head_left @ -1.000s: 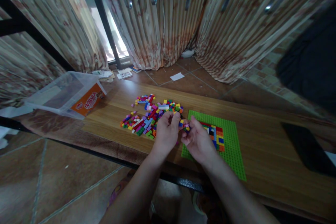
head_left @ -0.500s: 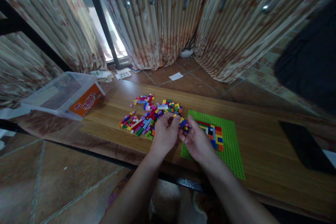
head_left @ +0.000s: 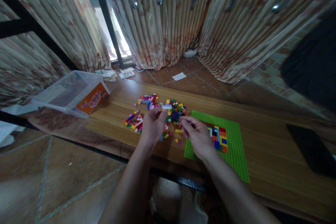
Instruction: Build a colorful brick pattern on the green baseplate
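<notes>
My left hand point(head_left: 154, 126) is over the loose toy bricks point(head_left: 133, 120), its thumb and fingers drawn together. Whatever lies between those fingertips is too small to make out. To its right, my right hand point(head_left: 198, 136) is closed in a pinch beside the near left part of the green baseplate point(head_left: 235, 147). What it pinches is hidden by the fingers. On the baseplate sits a flat rectangle of joined bricks point(head_left: 223, 140) in red, yellow, blue, orange and white, partly covered by my right hand. A yellow brick point(head_left: 178, 131) lies on the wood between my hands.
A clear plastic box point(head_left: 60, 105) with an orange label stands at the left end of the wooden table point(head_left: 112, 122). A dark flat object point(head_left: 309, 150) lies at the right. Beyond the table, curtains point(head_left: 147, 35) hang and a white paper point(head_left: 179, 76) lies on the floor.
My hands have moved apart, the left one to the left over the pile. The blue and yellow bricks seen between them are no longer visible there. The whole view has shifted slightly.
</notes>
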{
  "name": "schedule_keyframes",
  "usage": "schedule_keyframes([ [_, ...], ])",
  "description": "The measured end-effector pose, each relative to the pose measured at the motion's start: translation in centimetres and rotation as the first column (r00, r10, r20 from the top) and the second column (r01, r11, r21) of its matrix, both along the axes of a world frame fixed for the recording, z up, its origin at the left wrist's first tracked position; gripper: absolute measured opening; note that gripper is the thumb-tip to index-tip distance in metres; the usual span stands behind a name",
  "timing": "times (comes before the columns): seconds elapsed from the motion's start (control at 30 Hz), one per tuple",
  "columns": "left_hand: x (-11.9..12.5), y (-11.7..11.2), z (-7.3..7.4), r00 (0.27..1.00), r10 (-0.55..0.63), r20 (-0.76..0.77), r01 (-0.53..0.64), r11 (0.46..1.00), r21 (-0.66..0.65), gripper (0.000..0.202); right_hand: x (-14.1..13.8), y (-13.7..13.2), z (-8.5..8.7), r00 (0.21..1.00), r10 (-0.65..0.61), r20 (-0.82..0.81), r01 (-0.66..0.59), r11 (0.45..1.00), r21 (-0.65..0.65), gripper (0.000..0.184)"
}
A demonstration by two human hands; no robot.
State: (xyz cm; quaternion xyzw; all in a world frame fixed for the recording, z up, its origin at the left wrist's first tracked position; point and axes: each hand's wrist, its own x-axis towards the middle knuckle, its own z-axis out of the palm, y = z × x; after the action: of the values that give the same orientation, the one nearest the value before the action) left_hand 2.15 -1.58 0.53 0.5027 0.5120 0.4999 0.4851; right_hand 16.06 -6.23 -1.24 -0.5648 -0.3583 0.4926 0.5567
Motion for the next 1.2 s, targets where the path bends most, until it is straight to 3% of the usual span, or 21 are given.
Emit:
schedule_keyframes([
  [0.07,-1.1,0.5,0.2,0.996,0.078,0.048,-0.077,0.997,-0.022,0.022,-0.2,0.5,0.0,0.944,0.039,0.329,-0.054,0.998,0.035,0.023],
  [0.17,-2.3,0.8,0.7,0.991,0.124,0.040,-0.122,0.991,-0.047,0.021,-1.0,1.4,0.1,0.744,0.077,0.663,-0.154,0.986,0.058,0.018],
  [0.27,-2.7,0.8,1.1,0.991,0.132,0.036,-0.130,0.989,-0.067,0.019,-2.0,1.9,-0.2,0.599,0.094,0.795,-0.224,0.973,0.054,0.019],
  [0.4,-2.8,0.7,1.0,0.991,0.130,0.032,-0.128,0.989,-0.078,0.018,-2.5,2.2,-1.0,0.528,0.079,0.845,-0.244,0.968,0.062,0.020],
  [0.53,-2.9,0.8,1.0,0.990,0.141,0.025,-0.138,0.987,-0.088,0.018,-1.9,2.2,-1.0,0.546,0.085,0.833,-0.235,0.971,0.054,0.023],
  [0.7,-2.6,0.8,0.9,0.995,0.102,0.009,-0.099,0.983,-0.152,0.015,-0.9,2.1,0.1,0.662,0.105,0.742,-0.230,0.971,0.068,0.025],
  [0.83,-2.6,0.8,0.4,0.994,0.057,-0.092,-0.066,0.992,-0.104,0.014,0.2,1.9,0.5,0.724,0.125,0.679,-0.267,0.957,0.108,0.028],
  [0.9,-2.6,0.6,0.3,0.979,-0.002,-0.203,-0.010,0.998,-0.059,0.012,0.8,1.9,0.5,0.790,0.119,0.601,-0.253,0.957,0.144,0.029],
  [1.03,-2.2,-0.1,0.5,0.865,-0.246,-0.438,0.256,0.966,-0.035,0.009,2.2,1.9,0.1,0.903,0.082,0.422,-0.162,0.974,0.158,0.026],
  [1.1,-1.7,-0.6,0.7,0.794,-0.340,-0.504,0.374,0.927,-0.037,0.011,3.0,1.8,-0.1,0.891,0.058,0.451,-0.137,0.980,0.143,0.026],
  [1.2,-0.9,-1.3,0.8,0.676,-0.382,-0.630,0.469,0.883,-0.032,0.013,3.9,1.5,-0.5,0.839,0.030,0.544,-0.122,0.983,0.135,0.025],
])
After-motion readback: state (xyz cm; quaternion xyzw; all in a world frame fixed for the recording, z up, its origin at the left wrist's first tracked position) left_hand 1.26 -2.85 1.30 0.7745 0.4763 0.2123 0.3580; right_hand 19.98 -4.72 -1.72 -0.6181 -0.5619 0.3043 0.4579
